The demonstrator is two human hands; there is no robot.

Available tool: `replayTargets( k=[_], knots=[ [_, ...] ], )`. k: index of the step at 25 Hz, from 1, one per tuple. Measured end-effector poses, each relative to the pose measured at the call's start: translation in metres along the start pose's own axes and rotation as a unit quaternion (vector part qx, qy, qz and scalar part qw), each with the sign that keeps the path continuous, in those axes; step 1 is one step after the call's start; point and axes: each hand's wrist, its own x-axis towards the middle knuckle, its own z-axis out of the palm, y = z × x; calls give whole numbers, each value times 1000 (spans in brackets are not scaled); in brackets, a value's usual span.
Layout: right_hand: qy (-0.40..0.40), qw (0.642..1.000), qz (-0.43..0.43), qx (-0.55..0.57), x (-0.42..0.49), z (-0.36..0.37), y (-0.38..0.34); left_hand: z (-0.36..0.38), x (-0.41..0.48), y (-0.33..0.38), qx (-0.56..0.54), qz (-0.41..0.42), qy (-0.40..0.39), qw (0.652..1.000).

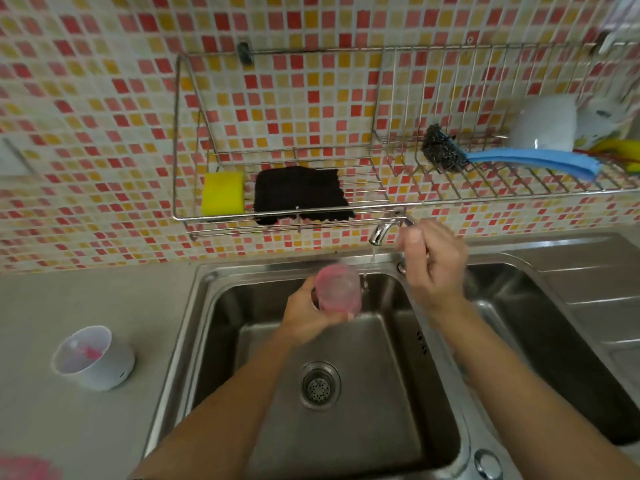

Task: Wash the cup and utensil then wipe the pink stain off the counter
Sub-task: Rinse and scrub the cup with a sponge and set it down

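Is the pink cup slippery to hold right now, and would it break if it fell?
Probably slippery: the left hand grips the pink cup right beside water running from the tap. It looks like see-through plastic, so likely light, and unlikely to shatter in the steel sink.

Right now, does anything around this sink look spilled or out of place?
Yes: a blurry pink stain marks the counter at bottom left, and the black cloth droops over the wire rack edge.

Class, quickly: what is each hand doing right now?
Left hand: holds the pink cup.
Right hand: fingers curled on the tap handle.
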Motion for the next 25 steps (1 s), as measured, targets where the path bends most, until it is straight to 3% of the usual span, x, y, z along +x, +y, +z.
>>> replayTargets(
  k=[2, 4, 9, 16, 20, 23, 25],
  knots=[
    [-35, 999, 32, -10, 50, 22, -21, -24, -15, 1, 11, 7, 3, 1000],
    [-138, 987, 73, -36, 92, 58, -34, -52, -32, 0, 9, 16, 11, 1000],
    [-407, 888, 157, -143, 136, 159, -47, -111, -71, -6, 16, 30, 33, 999],
    [-504, 799, 202, -260, 138, 227, -84, -159, -99, -14, 26, 37, 68, 997],
    [-437, 847, 241, -181, 138, 220, -89, -167, -102, -15, 23, 41, 69, 997],
    [-335, 892, 266, -145, 136, 180, -83, -154, -100, -11, 22, 53, 52, 997],
    [-277, 921, 232, -147, 127, 139, -74, -133, -95, -3, 26, 64, 29, 997]
  ],
)
